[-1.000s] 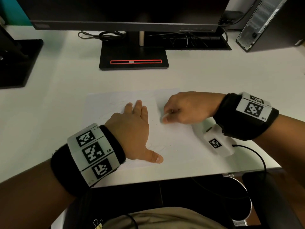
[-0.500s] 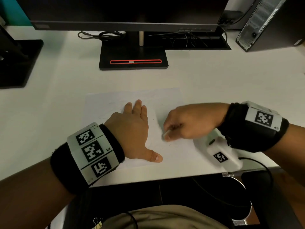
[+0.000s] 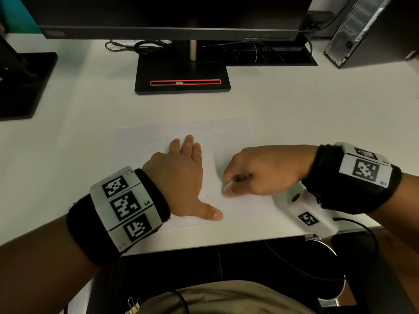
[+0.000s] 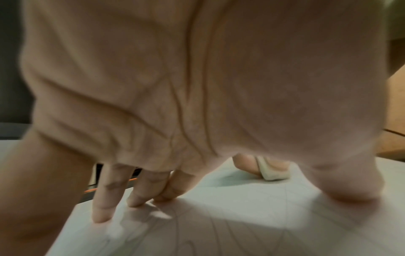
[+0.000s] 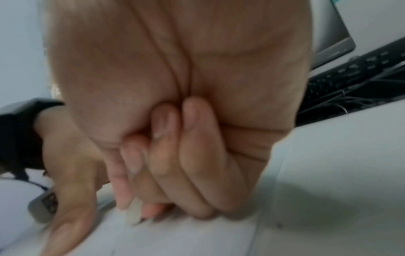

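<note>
A white sheet of paper point(image 3: 235, 141) with faint pencil lines lies on the white desk point(image 3: 68, 137) near its front edge. My left hand point(image 3: 181, 175) presses flat on the sheet, fingers straight and thumb spread toward me. My right hand point(image 3: 260, 173) is curled into a fist beside it and pinches a small white eraser point(image 3: 227, 186) against the paper, just right of the left thumb. The left wrist view shows the eraser point(image 4: 274, 171) touching the paper point(image 4: 241, 225) beyond my palm. In the right wrist view the eraser point(image 5: 133, 214) is blurred under the fingertips.
A monitor on a black stand point(image 3: 181, 75) is at the back centre, with cables and a keyboard point(image 3: 267, 53) behind it. A computer tower point(image 3: 371, 30) stands at the back right and another black stand base point(image 3: 22, 85) at the left. The desk's front edge runs just below my hands.
My right hand has slid the eraser toward me and slightly right across the paper. The left hand has stayed pressed in place.
</note>
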{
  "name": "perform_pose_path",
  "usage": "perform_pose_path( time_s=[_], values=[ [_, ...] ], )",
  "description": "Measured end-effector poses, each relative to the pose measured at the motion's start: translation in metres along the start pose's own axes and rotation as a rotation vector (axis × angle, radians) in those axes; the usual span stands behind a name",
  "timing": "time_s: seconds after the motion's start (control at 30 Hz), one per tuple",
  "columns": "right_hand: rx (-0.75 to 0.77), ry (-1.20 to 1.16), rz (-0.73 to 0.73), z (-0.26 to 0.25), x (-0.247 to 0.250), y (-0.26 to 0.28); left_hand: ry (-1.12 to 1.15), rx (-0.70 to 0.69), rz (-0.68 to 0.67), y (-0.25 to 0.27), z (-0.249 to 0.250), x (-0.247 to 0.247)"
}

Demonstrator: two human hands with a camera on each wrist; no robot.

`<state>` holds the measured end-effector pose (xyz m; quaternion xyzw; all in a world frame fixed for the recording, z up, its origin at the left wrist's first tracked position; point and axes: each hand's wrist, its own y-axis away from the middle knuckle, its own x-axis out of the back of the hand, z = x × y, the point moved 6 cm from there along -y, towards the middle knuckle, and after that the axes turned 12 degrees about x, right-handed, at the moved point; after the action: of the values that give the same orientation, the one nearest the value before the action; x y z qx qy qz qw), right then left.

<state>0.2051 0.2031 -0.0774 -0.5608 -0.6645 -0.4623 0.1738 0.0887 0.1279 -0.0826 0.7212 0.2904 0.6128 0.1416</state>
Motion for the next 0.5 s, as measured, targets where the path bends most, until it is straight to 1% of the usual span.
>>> perform_pose_path(
  time_s=[0.03,0.13,0.17,0.23,0.3,0.33,0.43,0.5],
  values=[
    [-0.011,-0.012,-0.005,0.002,0.001,0.001,-0.005,0.000,0.005,0.000,0.000,0.000],
    [-0.076,0.034,0.089,0.015,0.017,0.003,-0.013,-0.002,0.012,-0.001,0.000,0.000],
    [-0.072,0.045,0.106,0.014,0.017,0.002,-0.011,-0.002,0.010,-0.001,0.000,0.000],
    [-0.013,0.047,0.063,0.003,0.006,-0.002,-0.001,-0.004,0.005,-0.001,0.001,-0.001],
    [-0.010,0.023,-0.022,0.000,-0.001,-0.001,0.013,-0.014,-0.002,-0.001,0.002,-0.003],
    [-0.032,0.022,-0.024,0.004,0.003,0.001,0.018,-0.020,-0.004,-0.001,0.002,-0.003],
    [-0.124,0.046,0.074,0.022,0.020,0.007,0.018,-0.034,-0.026,0.001,0.004,-0.005],
    [-0.096,0.070,0.082,0.018,0.014,0.009,0.011,-0.037,-0.041,0.001,0.004,-0.005]
  ],
)
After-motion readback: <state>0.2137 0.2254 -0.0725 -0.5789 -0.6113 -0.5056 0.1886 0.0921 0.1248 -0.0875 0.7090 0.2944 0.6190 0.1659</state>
